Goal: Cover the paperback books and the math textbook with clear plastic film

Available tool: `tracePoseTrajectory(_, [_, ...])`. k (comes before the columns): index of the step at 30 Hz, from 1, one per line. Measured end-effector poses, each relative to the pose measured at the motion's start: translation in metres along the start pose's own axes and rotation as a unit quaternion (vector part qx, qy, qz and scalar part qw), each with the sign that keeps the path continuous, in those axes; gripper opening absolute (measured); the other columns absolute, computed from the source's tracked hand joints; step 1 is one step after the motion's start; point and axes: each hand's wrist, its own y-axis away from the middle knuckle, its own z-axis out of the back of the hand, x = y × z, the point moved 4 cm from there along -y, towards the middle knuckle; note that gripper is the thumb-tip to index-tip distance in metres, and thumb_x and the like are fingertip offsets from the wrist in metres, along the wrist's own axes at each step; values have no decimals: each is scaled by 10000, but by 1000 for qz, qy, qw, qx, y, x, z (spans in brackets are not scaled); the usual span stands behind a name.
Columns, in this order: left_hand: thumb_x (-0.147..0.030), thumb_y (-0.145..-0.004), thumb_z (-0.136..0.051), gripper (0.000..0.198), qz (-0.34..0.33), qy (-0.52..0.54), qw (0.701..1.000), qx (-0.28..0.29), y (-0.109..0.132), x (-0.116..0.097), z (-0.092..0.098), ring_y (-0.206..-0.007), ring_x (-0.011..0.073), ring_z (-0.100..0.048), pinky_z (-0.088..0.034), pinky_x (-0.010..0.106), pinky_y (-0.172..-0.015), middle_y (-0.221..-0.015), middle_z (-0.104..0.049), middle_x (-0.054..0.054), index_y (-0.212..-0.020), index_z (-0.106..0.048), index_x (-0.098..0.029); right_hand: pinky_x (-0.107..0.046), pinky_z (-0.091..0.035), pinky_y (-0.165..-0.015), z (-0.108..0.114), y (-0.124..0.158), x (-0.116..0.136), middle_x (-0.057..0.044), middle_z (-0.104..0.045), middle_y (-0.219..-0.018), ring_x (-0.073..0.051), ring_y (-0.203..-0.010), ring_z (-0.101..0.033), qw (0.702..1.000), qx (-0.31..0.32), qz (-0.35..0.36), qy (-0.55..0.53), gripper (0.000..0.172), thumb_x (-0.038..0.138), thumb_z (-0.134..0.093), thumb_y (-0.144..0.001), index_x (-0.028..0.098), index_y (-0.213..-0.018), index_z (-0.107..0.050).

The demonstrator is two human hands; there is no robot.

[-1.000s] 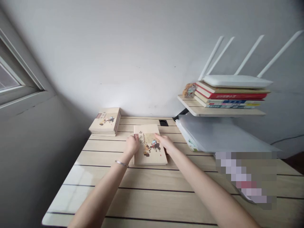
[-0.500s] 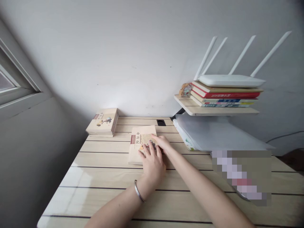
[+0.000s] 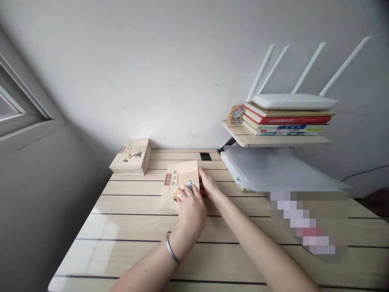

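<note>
Book (image 3: 182,173) on tabletop (image 3: 127,231), both hands at it

It's lying cover-up, right of a matching stack (image 3: 130,157). Left hand (image 3: 192,207) is resting fingers-spread on the cover's near right part, probably pinning it. Right hand (image 3: 209,185) is lining the right edge, likely acting as a side stop. Grip: can't tell if either is pinching; undersides are hidden. Red strip (image 3: 202,186) is showing by the right hand.

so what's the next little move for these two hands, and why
Perhaps the left hand should slide the book slightly left: its fingers lie spread on the book, and a red patch shows between the book's right edge and the right hand, possibly another book underneath worth uncovering.
</note>
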Motion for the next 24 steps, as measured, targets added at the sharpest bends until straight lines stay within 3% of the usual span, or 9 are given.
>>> tracePoseTrajectory(3, [-112,-849,-416,437,-10,48,999,22,-1,10,11,-1119,337,-545,-508,388,-800,-1208,-547,270,-1271,-487,-26,-290,-489,-469,-2,8,1,-116,-703,-740,-189,-548,-619,998,13,-22,-56,591,633,-311,-864,164,-842,-669])
tracePoseTrajectory(8, [-131,-863,-402,379,-12,97,994,57,-2,18,14,-1035,280,-587,-492,342,-809,-1116,-590,209,-1218,-501,-40,-268,-473,-468,-3,13,-3,-77,-675,-652,-159,-496,-573,996,33,-4,-84,414,422,-334,-902,187,-709,-615])
tracePoseTrajectory(11, [-124,-877,-376,373,-18,91,994,54,0,19,9,-1026,267,-593,-487,333,-811,-1164,-568,222,-1221,-487,-35,-242,-471,-480,-2,15,-5,-38,-654,-608,-137,-496,-560,996,45,8,-80,301,257,-363,-853,188,-658,-582])
tracePoseTrajectory(15, [-112,-869,-384,328,-25,100,994,24,-2,20,3,-929,235,-633,-495,299,-755,-1063,-623,189,-1159,-530,-61,-215,-472,-490,3,19,-5,1,-643,-594,-128,-538,-576,995,88,28,-48,125,135,-499,-711,173,-694,-616])
tracePoseTrajectory(16, [-101,-862,-385,326,-23,105,994,16,-2,21,2,-900,228,-642,-495,292,-741,-1029,-637,178,-1147,-541,-70,-218,-482,-507,3,21,-4,1,-659,-633,-133,-572,-593,993,104,36,-36,120,122,-545,-678,171,-739,-637])
tracePoseTrajectory(19, [-81,-844,-370,363,-1,127,992,17,-6,28,5,-810,227,-660,-494,292,-680,-940,-672,164,-1160,-548,-80,-244,-507,-563,5,23,-4,-8,-685,-777,-139,-639,-614,988,135,77,5,312,125,-658,-614,177,-922,-661])
tracePoseTrajectory(22, [-100,-838,-359,386,38,172,984,15,-8,45,18,-767,248,-664,-491,316,-655,-877,-692,154,-1169,-556,-80,-244,-491,-557,5,20,-7,4,-660,-765,-105,-563,-569,988,105,104,41,408,115,-648,-615,168,-1020,-657])
tracePoseTrajectory(24, [-133,-832,-386,384,59,231,971,-26,-9,63,33,-770,245,-663,-491,322,-684,-863,-700,134,-1170,-566,-96,-235,-482,-554,6,18,-7,3,-651,-765,-89,-538,-547,990,75,105,62,424,75,-604,-612,156,-1023,-666])
